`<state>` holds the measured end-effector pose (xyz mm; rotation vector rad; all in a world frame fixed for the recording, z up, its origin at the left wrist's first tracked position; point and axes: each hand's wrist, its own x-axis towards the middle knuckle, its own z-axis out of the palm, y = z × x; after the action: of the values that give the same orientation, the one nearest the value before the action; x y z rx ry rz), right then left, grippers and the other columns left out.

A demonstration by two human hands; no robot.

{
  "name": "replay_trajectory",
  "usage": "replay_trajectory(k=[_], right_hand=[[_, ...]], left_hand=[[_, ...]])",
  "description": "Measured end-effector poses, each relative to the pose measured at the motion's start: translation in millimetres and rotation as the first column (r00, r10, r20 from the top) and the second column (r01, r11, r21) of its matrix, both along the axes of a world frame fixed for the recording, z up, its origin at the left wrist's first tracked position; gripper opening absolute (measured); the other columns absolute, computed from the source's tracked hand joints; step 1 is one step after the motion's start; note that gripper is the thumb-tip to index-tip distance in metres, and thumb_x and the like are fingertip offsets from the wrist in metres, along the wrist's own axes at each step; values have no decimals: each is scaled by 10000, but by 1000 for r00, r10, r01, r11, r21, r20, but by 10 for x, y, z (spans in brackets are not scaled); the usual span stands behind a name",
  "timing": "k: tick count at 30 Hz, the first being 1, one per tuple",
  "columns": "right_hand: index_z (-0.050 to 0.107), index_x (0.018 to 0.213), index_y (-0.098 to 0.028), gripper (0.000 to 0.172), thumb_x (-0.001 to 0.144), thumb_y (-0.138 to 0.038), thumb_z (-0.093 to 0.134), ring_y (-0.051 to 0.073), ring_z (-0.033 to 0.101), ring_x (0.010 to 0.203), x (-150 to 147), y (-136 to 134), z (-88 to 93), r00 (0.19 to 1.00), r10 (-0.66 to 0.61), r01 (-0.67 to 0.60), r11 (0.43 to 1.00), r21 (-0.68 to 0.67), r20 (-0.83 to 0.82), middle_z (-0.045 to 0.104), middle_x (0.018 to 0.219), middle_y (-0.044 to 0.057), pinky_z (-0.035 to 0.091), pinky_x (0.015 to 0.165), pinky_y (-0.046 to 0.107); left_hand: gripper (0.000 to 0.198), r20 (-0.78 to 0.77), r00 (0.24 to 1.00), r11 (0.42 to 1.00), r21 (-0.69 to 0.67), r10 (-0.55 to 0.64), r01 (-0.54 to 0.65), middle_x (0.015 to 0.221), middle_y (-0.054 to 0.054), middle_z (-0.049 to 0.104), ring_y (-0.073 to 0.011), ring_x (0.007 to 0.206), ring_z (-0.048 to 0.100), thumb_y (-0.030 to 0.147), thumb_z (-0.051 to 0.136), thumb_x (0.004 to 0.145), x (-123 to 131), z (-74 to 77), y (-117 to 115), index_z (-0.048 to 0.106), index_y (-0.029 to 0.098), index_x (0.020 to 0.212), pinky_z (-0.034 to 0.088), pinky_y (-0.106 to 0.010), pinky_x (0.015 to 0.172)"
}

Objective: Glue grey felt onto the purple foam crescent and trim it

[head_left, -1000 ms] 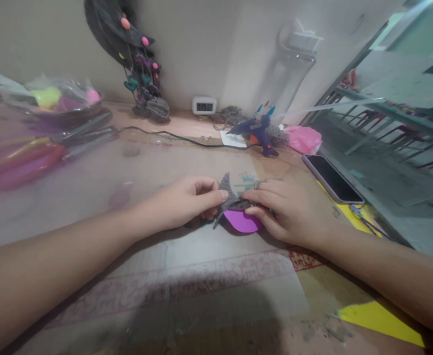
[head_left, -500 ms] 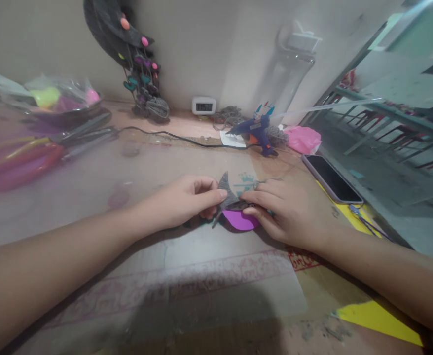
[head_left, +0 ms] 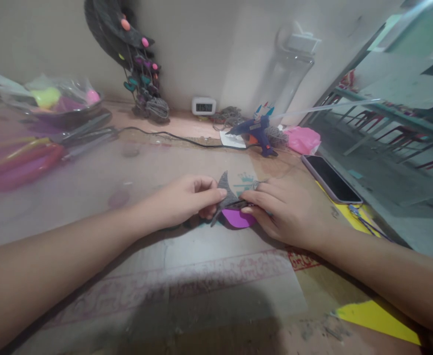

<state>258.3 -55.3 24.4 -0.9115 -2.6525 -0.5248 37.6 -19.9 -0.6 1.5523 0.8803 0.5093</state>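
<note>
Between my two hands is a small dark grey piece wrapped in yarn or ribbed cloth, with a pointed tip standing up. My left hand pinches it between thumb and fingers on its left side. From the right, my right hand is closed on the same piece, thumb below and fingers above. A purple rounded flat piece shows just beneath it, partly covered by the grey piece and my right fingers. I cannot tell whether the two pieces are joined.
Behind my hands lies a blue glue gun with a black cord. A phone rests at the right edge, near a pink bag. Scissors and a bowl are left. A digital clock and a dark hanging ornament stand behind.
Both hands keep their grip on the grey piece. The purple piece and the right fingertips have shifted very slightly; nothing else visibly moves.
</note>
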Motion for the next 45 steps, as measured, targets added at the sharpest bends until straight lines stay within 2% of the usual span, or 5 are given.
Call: replay_trajectory(k=[8,13,38,42,45], right_hand=[[680,892,-122,236,935,-242,481,152,550,612,2,14,10,1000,25,-25,999,-29,-8,651,671,44,343,561,281],[673,921,-139,244,932,-291,483,150,548,616,14,8,29,999,22,-24,998,-60,-24,637,665,44,333,556,274],[679,908,-136,258,945,-258,454,151,551,612,-3,19,12,1000,22,-22,999,-42,4,646,670,47,347,564,279],[675,919,-148,272,944,-308,456,157,568,630,20,16,27,1000,-19,17,994,-105,-17,657,685,55,368,576,273],[661,982,-145,280,937,-329,456,179,607,709,61,18,43,991,-93,76,983,-170,-99,689,771,78,418,629,284]], left_hand=[[343,-15,1000,1000,6,-6,6,580,29,567,-83,486,476,436,535,870,-3,5,-2,502,176,648,347,-209,453],[346,-9,1000,1000,23,-2,2,582,32,554,-74,480,466,441,540,872,-3,9,-9,497,176,654,340,-194,436],[343,-35,999,999,46,-5,6,584,22,569,-86,468,478,439,515,872,-2,8,-9,507,179,649,354,-214,436],[337,-18,1000,999,47,-2,2,586,25,556,-84,473,468,443,524,873,-1,-11,-1,503,179,665,341,-213,438],[342,32,999,998,53,12,-14,588,26,546,-82,497,471,453,515,885,2,-43,10,499,177,683,344,-208,466]])
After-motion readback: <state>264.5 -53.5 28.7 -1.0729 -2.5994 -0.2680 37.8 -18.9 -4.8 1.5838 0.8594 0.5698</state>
